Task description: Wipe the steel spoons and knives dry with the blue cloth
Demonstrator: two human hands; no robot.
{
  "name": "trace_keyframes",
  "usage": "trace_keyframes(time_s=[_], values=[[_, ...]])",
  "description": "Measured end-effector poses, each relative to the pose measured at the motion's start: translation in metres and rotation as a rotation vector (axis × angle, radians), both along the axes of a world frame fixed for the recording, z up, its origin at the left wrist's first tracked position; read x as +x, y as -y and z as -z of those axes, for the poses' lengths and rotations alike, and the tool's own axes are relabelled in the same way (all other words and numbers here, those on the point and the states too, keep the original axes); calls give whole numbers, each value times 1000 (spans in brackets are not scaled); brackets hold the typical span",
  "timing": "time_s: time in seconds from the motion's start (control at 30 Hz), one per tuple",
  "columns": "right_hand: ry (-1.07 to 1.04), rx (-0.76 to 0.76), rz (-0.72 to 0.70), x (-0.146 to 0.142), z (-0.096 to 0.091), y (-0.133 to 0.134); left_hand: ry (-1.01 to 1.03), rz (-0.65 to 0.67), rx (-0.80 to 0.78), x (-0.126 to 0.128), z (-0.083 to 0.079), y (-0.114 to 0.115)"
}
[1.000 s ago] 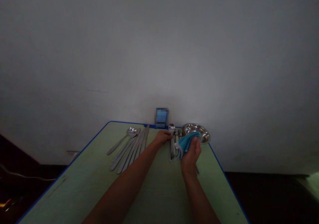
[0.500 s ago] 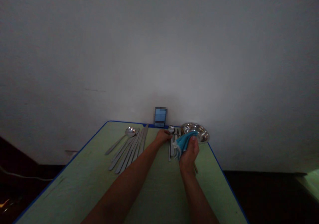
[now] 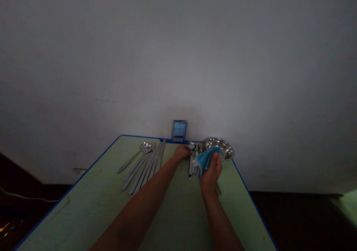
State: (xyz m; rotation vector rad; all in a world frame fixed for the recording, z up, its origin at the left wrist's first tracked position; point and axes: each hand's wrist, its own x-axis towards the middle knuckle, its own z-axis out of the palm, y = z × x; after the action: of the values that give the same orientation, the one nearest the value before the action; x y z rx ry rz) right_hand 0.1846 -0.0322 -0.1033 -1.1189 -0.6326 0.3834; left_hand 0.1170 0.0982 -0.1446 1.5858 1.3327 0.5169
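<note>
My left hand (image 3: 182,153) is a closed shape at the far edge of the table, right beside a small steel spoon bowl (image 3: 191,145). I cannot tell whether it grips that spoon. My right hand (image 3: 212,173) is shut on a crumpled blue cloth (image 3: 205,160), just in front of a shiny steel dish (image 3: 224,148). Below the spoon bowl lies a narrow stack of cutlery (image 3: 191,167), partly hidden by the cloth. A thin brown stick (image 3: 219,188) shows under my right wrist.
Several steel spoons (image 3: 145,147) and table knives (image 3: 147,169) lie side by side on the green, blue-edged table (image 3: 173,221), left of my arms. A pixelated blue object (image 3: 180,131) stands at the far edge against a white wall (image 3: 178,57).
My right hand and the blue cloth have moved slightly left and closer to the spoon bowl. My left hand has stayed nearly still.
</note>
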Motion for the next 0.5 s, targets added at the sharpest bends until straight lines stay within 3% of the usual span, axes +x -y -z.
trace_keyframes(time_s=[0.27,0.5], values=[[4,5,8,0,0,-1,-92,34,-86,3,-3,-1],[3,3,7,0,-1,-1,-62,29,-62,1,-1,0]])
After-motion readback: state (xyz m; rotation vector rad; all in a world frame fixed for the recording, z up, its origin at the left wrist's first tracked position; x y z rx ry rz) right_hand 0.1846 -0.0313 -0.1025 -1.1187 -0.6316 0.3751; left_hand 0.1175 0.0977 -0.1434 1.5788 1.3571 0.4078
